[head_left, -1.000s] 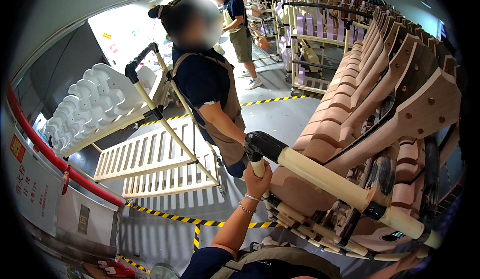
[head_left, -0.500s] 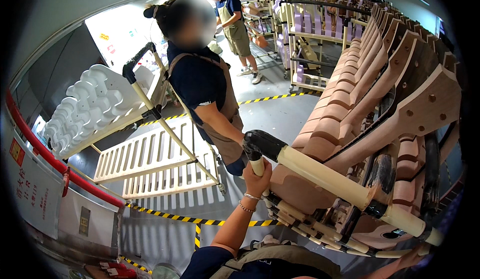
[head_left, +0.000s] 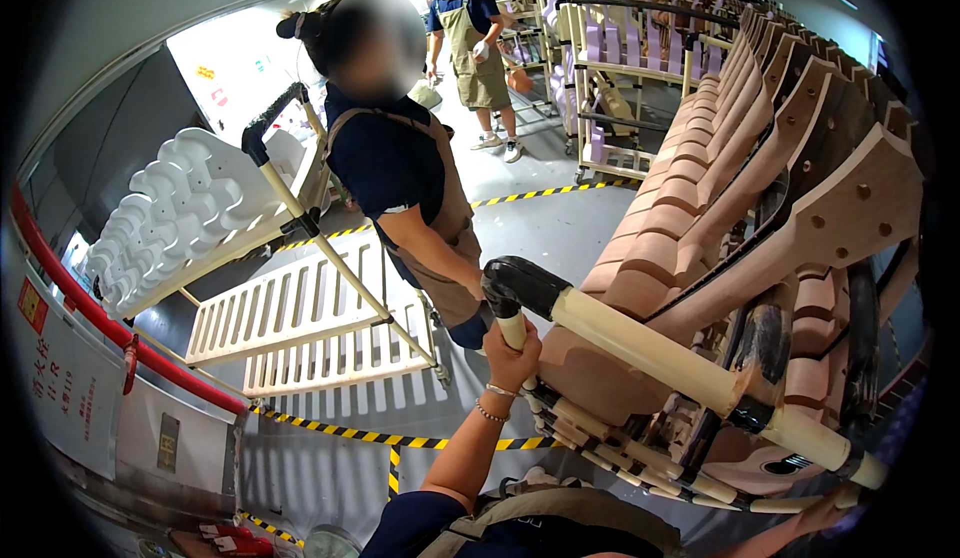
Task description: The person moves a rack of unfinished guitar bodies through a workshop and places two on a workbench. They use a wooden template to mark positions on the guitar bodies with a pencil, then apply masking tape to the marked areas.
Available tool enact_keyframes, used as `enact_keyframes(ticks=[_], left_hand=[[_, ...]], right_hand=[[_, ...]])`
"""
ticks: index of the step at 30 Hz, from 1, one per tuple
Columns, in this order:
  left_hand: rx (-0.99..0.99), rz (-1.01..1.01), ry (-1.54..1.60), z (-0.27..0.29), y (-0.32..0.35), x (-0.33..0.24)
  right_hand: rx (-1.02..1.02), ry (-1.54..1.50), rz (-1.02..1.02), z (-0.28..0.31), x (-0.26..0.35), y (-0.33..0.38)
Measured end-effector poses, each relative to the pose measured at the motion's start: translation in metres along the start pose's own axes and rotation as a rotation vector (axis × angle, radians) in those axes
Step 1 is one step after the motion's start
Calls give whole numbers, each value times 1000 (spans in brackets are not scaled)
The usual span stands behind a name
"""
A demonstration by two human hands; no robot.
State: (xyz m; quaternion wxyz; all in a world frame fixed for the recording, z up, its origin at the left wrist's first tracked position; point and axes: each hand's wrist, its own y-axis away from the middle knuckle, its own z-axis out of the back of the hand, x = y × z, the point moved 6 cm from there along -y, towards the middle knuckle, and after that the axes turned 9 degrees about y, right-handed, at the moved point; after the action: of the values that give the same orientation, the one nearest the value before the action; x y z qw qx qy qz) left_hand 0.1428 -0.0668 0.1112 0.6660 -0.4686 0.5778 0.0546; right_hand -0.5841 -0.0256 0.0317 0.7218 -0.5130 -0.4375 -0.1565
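My left hand [head_left: 513,355] is wrapped around the upright cream tube at the near left corner of a rack cart [head_left: 640,346], just below its black elbow joint [head_left: 522,286]. The cart carries a long row of unfinished wooden guitars, with bodies low down and necks [head_left: 735,243] leaning up to the right. The nearest headstock [head_left: 850,208] shows several peg holes. At the lower right, my right hand [head_left: 848,501] is by the cart's other near corner; its fingers are mostly hidden. A co-worker's arm [head_left: 445,248] reaches down to the cart's left side, with that hand behind the elbow joint.
To the left stands another cart with white curved panels [head_left: 180,198] above slatted shelves [head_left: 290,308]. Yellow-black tape [head_left: 400,442] crosses the grey floor. A red pipe [head_left: 100,313] runs along the left wall. Farther back are another person [head_left: 468,48] and a rack with purple pieces [head_left: 640,48].
The person at the back has turned more this way and lowered an arm. The nearer co-worker has shifted slightly left. My left hand keeps its grip on the tube.
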Motion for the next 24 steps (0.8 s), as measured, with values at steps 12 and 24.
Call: enact_keyframes(ticks=[12, 24], left_hand=[[5, -23, -36, 0, -2, -2], [-29, 4, 22, 2, 0, 5]], right_hand=[[16, -7, -12, 4, -1, -1], [30, 4, -24, -1, 14, 3]])
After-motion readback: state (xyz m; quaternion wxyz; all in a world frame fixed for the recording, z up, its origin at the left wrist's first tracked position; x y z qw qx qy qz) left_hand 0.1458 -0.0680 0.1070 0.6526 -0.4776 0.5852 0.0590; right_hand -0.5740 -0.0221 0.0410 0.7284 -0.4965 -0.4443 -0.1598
